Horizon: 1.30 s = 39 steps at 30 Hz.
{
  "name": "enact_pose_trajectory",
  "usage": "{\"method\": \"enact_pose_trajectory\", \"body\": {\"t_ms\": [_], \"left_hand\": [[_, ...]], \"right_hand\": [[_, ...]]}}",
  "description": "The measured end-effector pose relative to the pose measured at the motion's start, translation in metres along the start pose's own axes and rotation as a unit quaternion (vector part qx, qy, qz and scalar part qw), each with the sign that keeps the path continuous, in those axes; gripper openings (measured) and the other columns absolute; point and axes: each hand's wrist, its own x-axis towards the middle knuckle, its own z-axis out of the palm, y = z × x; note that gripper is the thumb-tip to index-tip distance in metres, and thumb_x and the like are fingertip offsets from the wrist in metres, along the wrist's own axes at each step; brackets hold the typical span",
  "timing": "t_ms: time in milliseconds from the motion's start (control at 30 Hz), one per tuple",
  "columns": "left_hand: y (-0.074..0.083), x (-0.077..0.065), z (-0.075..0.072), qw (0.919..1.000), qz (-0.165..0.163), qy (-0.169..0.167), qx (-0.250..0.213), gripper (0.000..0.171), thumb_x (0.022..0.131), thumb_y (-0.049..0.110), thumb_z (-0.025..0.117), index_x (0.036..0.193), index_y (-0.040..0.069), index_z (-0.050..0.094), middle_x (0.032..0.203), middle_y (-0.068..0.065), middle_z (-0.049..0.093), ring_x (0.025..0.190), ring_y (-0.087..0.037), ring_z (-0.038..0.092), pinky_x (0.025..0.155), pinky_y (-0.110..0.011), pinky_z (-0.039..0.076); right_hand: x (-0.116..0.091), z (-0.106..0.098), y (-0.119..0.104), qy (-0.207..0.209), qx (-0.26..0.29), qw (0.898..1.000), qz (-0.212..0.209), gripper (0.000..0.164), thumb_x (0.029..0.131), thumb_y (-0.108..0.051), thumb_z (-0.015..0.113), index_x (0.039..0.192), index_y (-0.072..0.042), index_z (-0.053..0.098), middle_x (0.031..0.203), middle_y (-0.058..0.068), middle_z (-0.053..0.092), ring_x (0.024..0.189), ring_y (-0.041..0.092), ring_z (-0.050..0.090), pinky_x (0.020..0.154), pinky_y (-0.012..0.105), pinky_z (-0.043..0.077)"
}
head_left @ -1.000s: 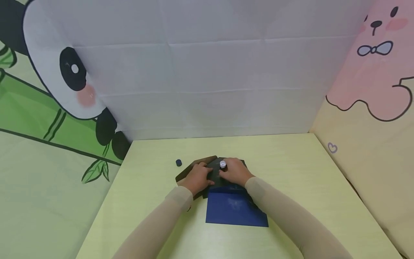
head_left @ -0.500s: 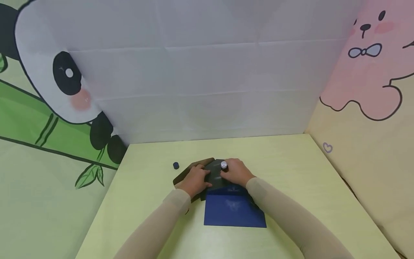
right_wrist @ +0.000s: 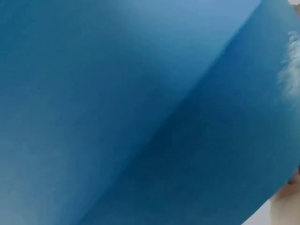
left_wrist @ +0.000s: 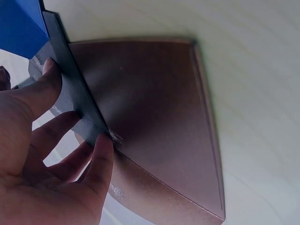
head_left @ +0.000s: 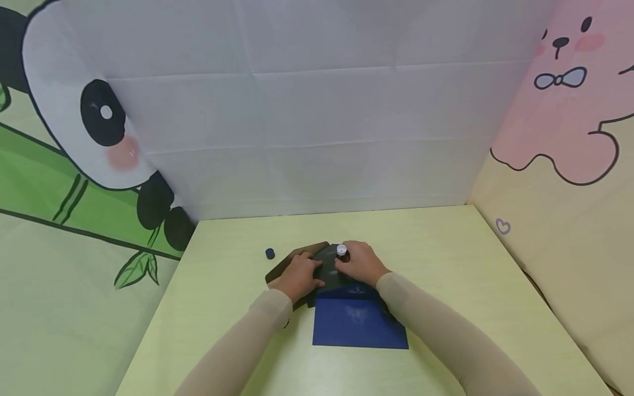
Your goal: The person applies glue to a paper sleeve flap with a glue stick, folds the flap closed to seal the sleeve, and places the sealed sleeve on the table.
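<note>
In the head view my right hand (head_left: 364,263) grips a glue stick (head_left: 342,251), its white end upward, over a black envelope (head_left: 328,268). The fingers of my left hand (head_left: 299,275) rest spread on that envelope's left part. Under its left side lies a brown envelope (head_left: 281,268), plain in the left wrist view, where whitish smears mark the black and brown paper. A blue envelope (head_left: 359,324) with its flap folded open extends toward the front, its upper end partly covered by my right hand. Blue paper (right_wrist: 117,93) fills most of the right wrist view, hiding the glue stick.
A small dark blue cap (head_left: 269,253) sits on the pale yellow table (head_left: 238,308), left of and behind the envelopes. A white cloth wall (head_left: 317,137) closes off the back, with printed cartoon panels at both sides.
The camera view shifted slightly at first. Since half a second ago my right hand and the glue stick have moved only a little, slightly to the left and back. My left hand stays put.
</note>
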Motion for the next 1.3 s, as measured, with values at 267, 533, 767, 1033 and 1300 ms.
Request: {"method": "enact_pose_trajectory", "body": {"t_ms": [267,533,767,1033,1300], "left_hand": [[-0.005,0.000,0.001,0.9999,0.012,0.009,-0.006,0.064,0.100,0.034,0.099,0.154,0.008,0.078,0.161,-0.024,0.069,0.152,-0.050,0.064,0.128,-0.057,0.058],[-0.002,-0.002,-0.001,0.9999,0.013,0.004,-0.005,0.063,0.100,0.033,0.098,0.154,0.007,0.078,0.160,-0.025,0.070,0.151,-0.050,0.064,0.128,-0.056,0.059],[-0.001,-0.005,-0.004,0.9999,0.008,0.002,-0.007,0.066,0.100,0.033,0.098,0.156,0.005,0.076,0.161,-0.025,0.069,0.152,-0.050,0.064,0.129,-0.057,0.058],[-0.004,-0.007,-0.004,0.9999,0.011,0.001,-0.004,0.068,0.100,0.035,0.098,0.156,0.005,0.076,0.160,-0.022,0.069,0.151,-0.047,0.064,0.129,-0.055,0.057],[-0.006,-0.009,-0.005,0.9998,0.001,-0.010,-0.015,0.069,0.100,0.036,0.098,0.158,0.007,0.075,0.168,-0.023,0.065,0.157,-0.047,0.061,0.132,-0.056,0.055]], "right_hand": [[0.006,0.013,-0.015,-0.039,0.007,0.999,-0.024,0.018,0.107,-0.020,0.081,0.093,-0.016,0.070,0.086,-0.002,0.069,0.074,0.007,0.056,0.074,0.028,0.048],[0.003,0.013,-0.017,-0.055,-0.005,0.998,-0.011,0.018,0.107,-0.019,0.083,0.094,-0.016,0.071,0.086,-0.003,0.070,0.075,0.009,0.056,0.076,0.030,0.050],[-0.001,0.007,-0.012,-0.045,0.004,0.999,0.000,0.018,0.106,-0.021,0.082,0.093,-0.017,0.069,0.086,-0.003,0.069,0.075,0.010,0.058,0.077,0.033,0.050],[-0.005,0.003,-0.004,-0.033,0.007,0.999,0.015,0.018,0.104,-0.021,0.081,0.092,-0.017,0.069,0.086,-0.002,0.068,0.077,0.011,0.058,0.079,0.034,0.051],[-0.012,0.000,0.001,-0.018,0.016,0.999,0.032,0.010,0.101,-0.021,0.081,0.101,-0.012,0.075,0.091,0.001,0.073,0.079,0.014,0.062,0.080,0.037,0.055]]}}
